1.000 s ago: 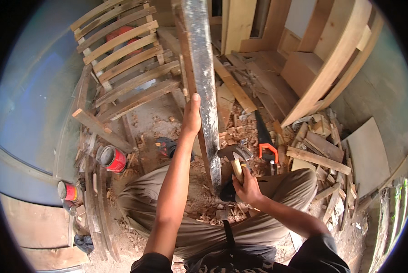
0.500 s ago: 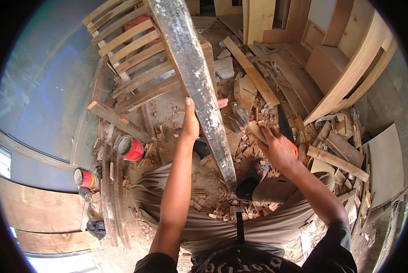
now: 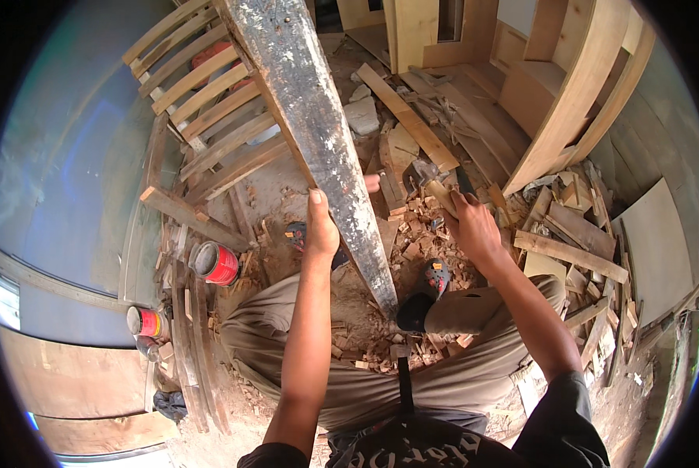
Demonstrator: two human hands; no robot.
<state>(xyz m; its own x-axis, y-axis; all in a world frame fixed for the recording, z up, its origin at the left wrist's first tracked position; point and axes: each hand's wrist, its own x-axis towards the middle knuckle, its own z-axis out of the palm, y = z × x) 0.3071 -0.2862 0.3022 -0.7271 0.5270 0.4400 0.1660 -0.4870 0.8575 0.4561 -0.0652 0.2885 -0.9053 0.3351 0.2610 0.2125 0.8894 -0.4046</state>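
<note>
Big slatted wooden frame (image 3: 209, 117) lies on the floor at 10-11 o'clock, w/ loose battens trailing down toward 8. Long grey plank (image 3: 318, 148), paint-flecked, stands tilted: top end runs out at 12 o'clock, lower end comes down at frame centre betw. the person's knees, right next to a dark shoe (image 3: 423, 300). Pale wooden cabinet parts (image 3: 568, 101) lean at 1-2 o'clock; offcuts and scrap boards (image 3: 571, 253) are heaped at 3-4 o'clock, chips strewn round centre.

Left hand (image 3: 320, 226), just left of centre, is wrapped round the plank's left edge, thumb up along the face, fingers behind and hidden - firm hold, steadying it. Right hand (image 3: 474, 226), at about 2 o'clock from centre, is closed on a wooden handle (image 3: 443, 195) of a hammer-like tool; its metal head (image 3: 421, 173) sits just beyond, near the plank's right side but not touching.

Red tin (image 3: 217, 264) at 9 o'clock, a smaller tin (image 3: 146, 321) at 8
</note>
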